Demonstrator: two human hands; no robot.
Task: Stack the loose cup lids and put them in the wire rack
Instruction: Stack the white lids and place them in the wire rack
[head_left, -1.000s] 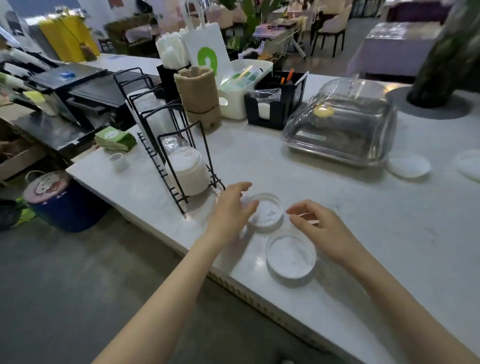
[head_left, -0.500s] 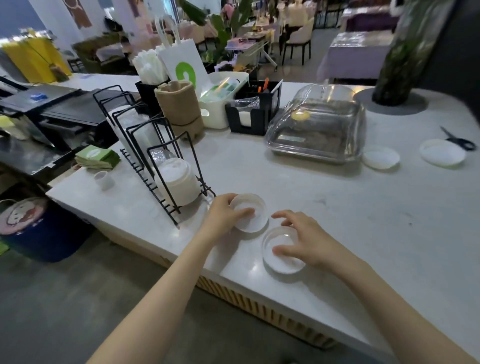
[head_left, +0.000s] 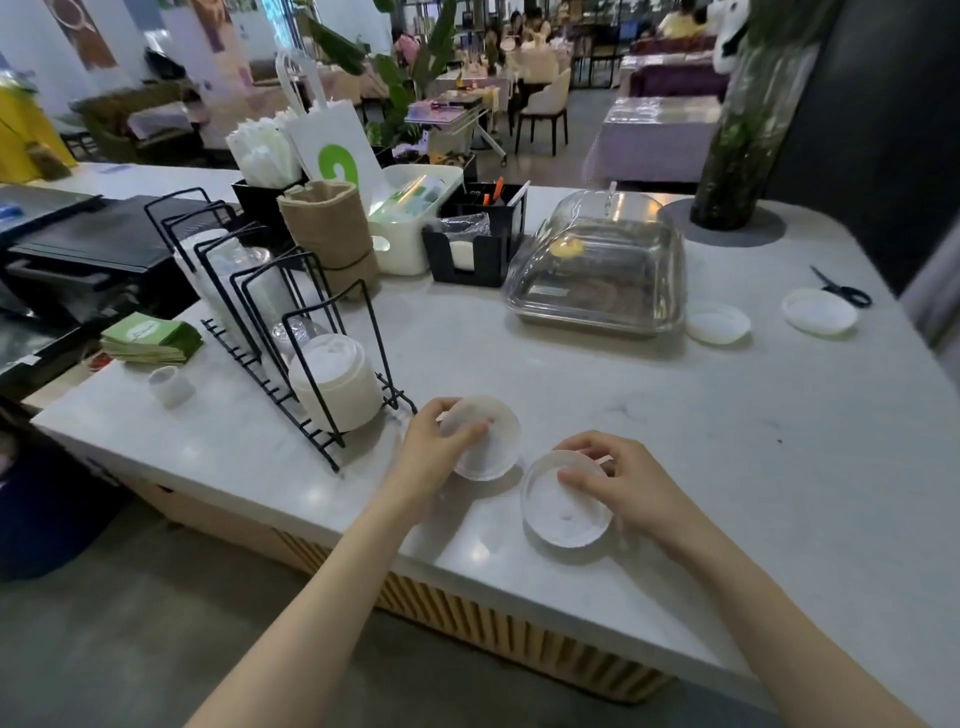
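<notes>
At a marble-look counter (head_left: 623, 415), the left hand (head_left: 436, 457) grips a tilted round translucent lid (head_left: 491, 447); the right hand (head_left: 618, 480) pinches another lid (head_left: 563, 506) lying flat. The black wire rack (head_left: 291, 332), left of both hands, holds a stacked white pile (head_left: 335, 384), its far slots blurred.

I can read only a green numeral 2 on the white paper bag (head_left: 332, 150) near the counter's far edge.

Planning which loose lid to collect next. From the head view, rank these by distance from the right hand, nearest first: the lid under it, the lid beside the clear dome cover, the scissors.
1. Lid under the right hand, touching its fingers.
2. Lid beside the clear dome cover, farther back, right.
3. Scissors, far right corner.
</notes>
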